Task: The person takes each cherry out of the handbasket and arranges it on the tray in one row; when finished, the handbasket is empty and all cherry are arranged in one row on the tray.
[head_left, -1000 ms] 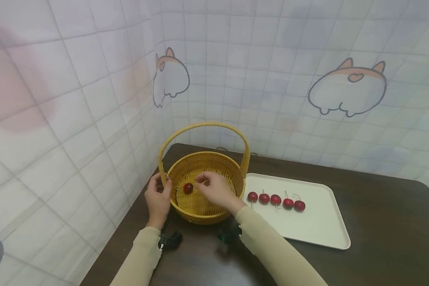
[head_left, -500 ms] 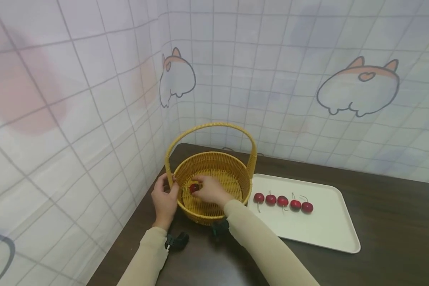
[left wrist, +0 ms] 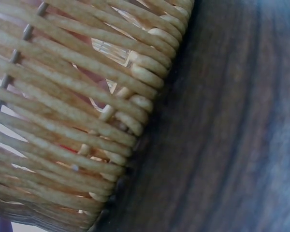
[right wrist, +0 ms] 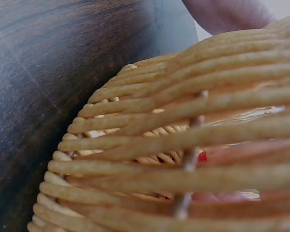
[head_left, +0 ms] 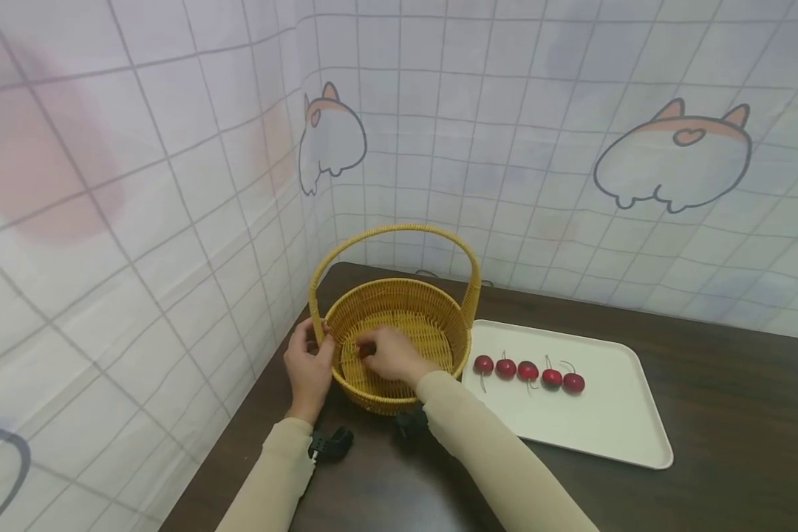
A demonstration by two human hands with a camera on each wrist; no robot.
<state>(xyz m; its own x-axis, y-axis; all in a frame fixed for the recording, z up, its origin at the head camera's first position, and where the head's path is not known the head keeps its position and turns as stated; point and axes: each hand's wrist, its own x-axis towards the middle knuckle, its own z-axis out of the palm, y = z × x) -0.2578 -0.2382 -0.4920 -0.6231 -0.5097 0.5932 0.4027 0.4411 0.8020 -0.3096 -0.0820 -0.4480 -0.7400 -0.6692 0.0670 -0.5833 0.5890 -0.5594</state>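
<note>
A yellow woven basket with a tall arched handle stands on the dark table. At its left side my left hand grips the rim by the foot of the handle, thumb towards the inside. Inside the basket is my right hand, its curled fingers pinching a cherry that they almost wholly hide. A small red patch of this cherry shows through the weave in the right wrist view, beside the fingers. Basket wall fills much of the left wrist view.
Right of the basket lies a white tray. On it several red cherries with stems sit in a row. A patterned cloth wall closes off the back and left of the table.
My right hand has moved from beside the cherry in the basket to close its fingers round it. My left hand keeps its grip on the basket. The head view has shifted slightly.
</note>
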